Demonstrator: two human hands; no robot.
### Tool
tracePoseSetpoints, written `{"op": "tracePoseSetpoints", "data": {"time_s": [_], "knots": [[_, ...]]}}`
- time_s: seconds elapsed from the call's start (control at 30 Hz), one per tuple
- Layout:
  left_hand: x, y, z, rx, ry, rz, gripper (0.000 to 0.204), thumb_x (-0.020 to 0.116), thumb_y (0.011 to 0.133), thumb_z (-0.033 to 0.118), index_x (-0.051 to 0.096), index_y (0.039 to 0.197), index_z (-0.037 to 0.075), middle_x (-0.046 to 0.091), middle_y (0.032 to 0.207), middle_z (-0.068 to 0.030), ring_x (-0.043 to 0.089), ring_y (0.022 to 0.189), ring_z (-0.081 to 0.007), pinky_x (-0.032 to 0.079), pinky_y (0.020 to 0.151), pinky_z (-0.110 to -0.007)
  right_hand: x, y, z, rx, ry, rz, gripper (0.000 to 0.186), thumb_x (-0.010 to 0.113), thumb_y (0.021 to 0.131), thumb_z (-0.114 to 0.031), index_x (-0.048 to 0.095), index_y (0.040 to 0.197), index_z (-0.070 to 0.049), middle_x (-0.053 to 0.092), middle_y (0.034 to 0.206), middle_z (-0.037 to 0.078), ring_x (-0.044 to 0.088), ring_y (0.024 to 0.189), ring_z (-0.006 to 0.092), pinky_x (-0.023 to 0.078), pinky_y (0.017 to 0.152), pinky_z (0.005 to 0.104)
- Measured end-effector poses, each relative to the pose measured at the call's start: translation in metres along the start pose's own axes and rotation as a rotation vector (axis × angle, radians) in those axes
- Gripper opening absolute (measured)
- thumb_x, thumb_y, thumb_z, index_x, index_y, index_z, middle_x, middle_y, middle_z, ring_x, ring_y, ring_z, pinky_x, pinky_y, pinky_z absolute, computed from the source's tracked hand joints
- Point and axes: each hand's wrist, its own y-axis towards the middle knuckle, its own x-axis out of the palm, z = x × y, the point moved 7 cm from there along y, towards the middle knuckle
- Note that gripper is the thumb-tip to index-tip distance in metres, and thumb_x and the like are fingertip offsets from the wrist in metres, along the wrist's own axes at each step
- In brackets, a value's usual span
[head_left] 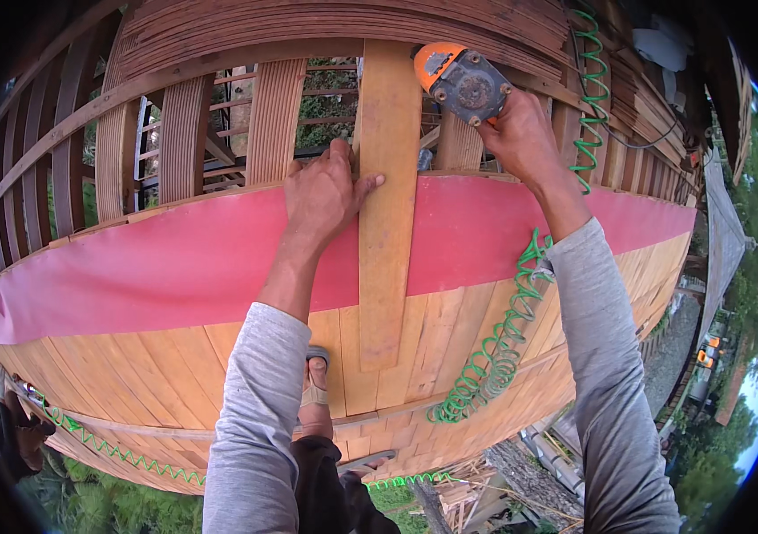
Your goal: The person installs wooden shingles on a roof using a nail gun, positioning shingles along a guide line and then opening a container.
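Note:
A long, light wooden plank (386,214) runs lengthwise across a pink-red sheet (477,222), its near end over the pale boards. My left hand (326,190) lies at the plank's left edge, thumb on its face and fingers curled beside it. In my right hand (526,133) is an orange and black nail gun (470,84), with a round, bolted cap facing up. The tool is at the right of the plank's far part; its nose is hidden beneath its body.
Ribbed timbers (274,120) with gaps lie past the sheet, and stacked brown boards (343,22) beyond them. A green coiled hose (495,356) rests on the pale boarding (165,365) by my right forearm. My sandalled foot (315,374) stands near the plank. Trees show at right.

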Motion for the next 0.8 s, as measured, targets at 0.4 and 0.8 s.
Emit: {"op": "tracePoseSetpoints", "data": {"time_s": [0.4,0.8], "knots": [[0.001,0.002,-0.015,0.08,0.118,0.077,0.061,0.064,0.092,0.064,0.058,0.111,0.007,0.075,0.09,-0.0141,0.073,0.087,-0.0346,0.051,0.083,-0.05,0.022,0.008,-0.063,-0.182,-0.007,0.107,0.069,0.071,0.086,-0.015,0.046,0.151,-0.014,0.071,0.114,0.025,0.068,0.103,0.0445,0.055,0.086,0.055],[0.016,0.003,-0.023,0.096,0.2,0.067,0.072,0.058,0.091,0.073,0.062,0.12,0.006,0.077,0.096,-0.0122,0.075,0.095,-0.0318,0.055,0.085,-0.048,-0.026,-0.178,-0.02,0.259,0.044,-0.146,0.057,0.077,0.079,-0.005,0.06,0.133,-0.011,0.071,0.113,0.013,0.071,0.097,0.0348,0.058,0.082,0.0434]]}}
